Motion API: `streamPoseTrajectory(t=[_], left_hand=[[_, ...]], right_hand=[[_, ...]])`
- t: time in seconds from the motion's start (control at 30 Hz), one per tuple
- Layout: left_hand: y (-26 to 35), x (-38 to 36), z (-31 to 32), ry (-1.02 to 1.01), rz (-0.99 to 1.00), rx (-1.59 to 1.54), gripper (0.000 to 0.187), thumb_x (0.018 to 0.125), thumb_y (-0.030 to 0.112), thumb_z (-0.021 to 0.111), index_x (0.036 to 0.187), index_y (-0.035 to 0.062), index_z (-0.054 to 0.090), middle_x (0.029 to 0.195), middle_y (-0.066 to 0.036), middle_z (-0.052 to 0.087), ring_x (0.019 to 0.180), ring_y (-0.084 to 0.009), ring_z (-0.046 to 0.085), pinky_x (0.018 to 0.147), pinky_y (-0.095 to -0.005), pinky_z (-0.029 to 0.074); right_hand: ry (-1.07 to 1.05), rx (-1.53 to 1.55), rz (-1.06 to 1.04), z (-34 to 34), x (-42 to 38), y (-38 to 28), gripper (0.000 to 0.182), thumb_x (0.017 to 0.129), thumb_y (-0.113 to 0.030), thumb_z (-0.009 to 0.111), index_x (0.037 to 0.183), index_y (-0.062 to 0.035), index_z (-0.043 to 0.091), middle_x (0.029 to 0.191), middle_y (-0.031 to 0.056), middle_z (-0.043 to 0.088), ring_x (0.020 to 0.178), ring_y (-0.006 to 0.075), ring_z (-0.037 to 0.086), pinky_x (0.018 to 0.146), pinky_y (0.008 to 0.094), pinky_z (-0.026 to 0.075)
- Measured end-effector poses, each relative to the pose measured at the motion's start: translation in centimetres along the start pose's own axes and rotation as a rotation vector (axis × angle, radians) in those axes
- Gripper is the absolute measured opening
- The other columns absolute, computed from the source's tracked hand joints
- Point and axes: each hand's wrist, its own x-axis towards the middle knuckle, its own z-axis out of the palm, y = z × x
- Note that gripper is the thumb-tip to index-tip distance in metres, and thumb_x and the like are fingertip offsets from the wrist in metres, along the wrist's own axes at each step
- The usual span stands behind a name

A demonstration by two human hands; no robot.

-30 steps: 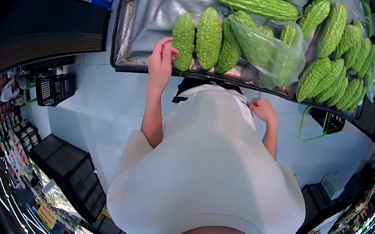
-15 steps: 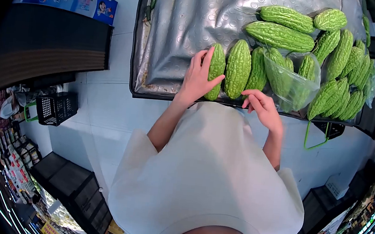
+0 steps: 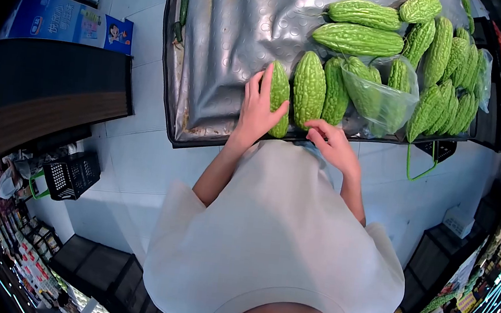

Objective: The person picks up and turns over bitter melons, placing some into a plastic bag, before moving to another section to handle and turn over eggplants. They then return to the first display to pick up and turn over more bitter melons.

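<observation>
My left hand (image 3: 257,115) is wrapped around a green bitter melon (image 3: 280,92) at the left end of a row, with fingers along its left side and the thumb across its right side. My right hand (image 3: 334,146) has a bent index finger at the lower end of the neighbouring larger bitter melon (image 3: 309,86); its thumb is apart and I see nothing in it. Right of that melon lies a darker bitter melon (image 3: 334,92). A clear plastic bag (image 3: 399,108) with several bitter melons sits beyond it.
More bitter melons (image 3: 360,40) lie and pile up at the right of the silver dimpled mat (image 3: 232,38), which has a black front edge. A black basket (image 3: 71,175) stands on the floor at left. Another basket with a green handle (image 3: 422,174) is under the stand's right side.
The view has turned slightly, so the stand appears tilted. My right hand has moved left, closer to the larger bitter melon's lower end. My left hand stays on the same melon.
</observation>
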Motion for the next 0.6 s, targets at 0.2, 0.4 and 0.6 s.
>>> streamPoseTrajectory(t=[0.2, 0.4, 0.6], left_hand=[[-0.1, -0.3, -0.6, -0.011, -0.005, -0.031, 0.094, 0.084, 0.021, 0.077, 0.158, 0.0008, 0.022, 0.142, -0.025, 0.04, 0.13, -0.0422, 0.042, 0.11, -0.0483, 0.037], [-1.0, -0.7, -0.8, -0.012, 0.013, -0.084, 0.094, 0.085, 0.019, 0.077, 0.158, -0.0009, 0.02, 0.143, -0.026, 0.039, 0.13, -0.0441, 0.042, 0.11, -0.0484, 0.036], [-0.8, -0.7, -1.0, -0.018, -0.02, -0.102, 0.094, 0.085, 0.02, 0.077, 0.158, 0.0005, 0.02, 0.143, -0.027, 0.039, 0.13, -0.0444, 0.042, 0.11, -0.0479, 0.036]], right_hand=[[-0.085, -0.103, 0.043, 0.3, -0.4, -0.1, 0.026, 0.101, -0.015, 0.058, 0.123, -0.0005, 0.061, 0.096, 0.0116, 0.071, 0.084, 0.0191, 0.068, 0.076, 0.0326, 0.054], [-0.114, -0.124, 0.048, 1.3, -0.6, 0.0, 0.028, 0.1, -0.017, 0.06, 0.123, -0.0012, 0.062, 0.097, 0.0147, 0.07, 0.083, 0.0229, 0.067, 0.077, 0.035, 0.053], [-0.088, -0.103, -0.101, 1.8, 0.2, -0.2, 0.026, 0.097, -0.017, 0.059, 0.119, -0.0033, 0.065, 0.091, 0.017, 0.07, 0.08, 0.0303, 0.068, 0.073, 0.0381, 0.052]])
